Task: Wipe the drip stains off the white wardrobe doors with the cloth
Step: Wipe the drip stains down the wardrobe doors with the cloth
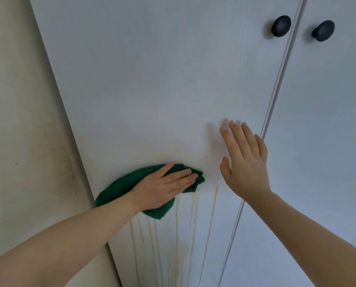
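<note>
Cloth (119,189) flat beneath straight left fingers (181,176) on stained door (152,79), right fingers (240,139) spread beside, empty

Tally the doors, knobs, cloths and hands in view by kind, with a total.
Wardrobe doors: 2 (left door, right door)
Black knobs: 2 (left knob, right knob)
Green cloth: 1
Hands: 2 (left hand, right hand)
Total: 7

The white wardrobe door (152,79) fills the middle of the frame, and the green cloth (119,185) lies flat against it at lower left. Yellow drip stains (177,228) run down from beneath the cloth to the bottom edge. A dark knob (280,25) sits upper right, just beside the seam.
</note>
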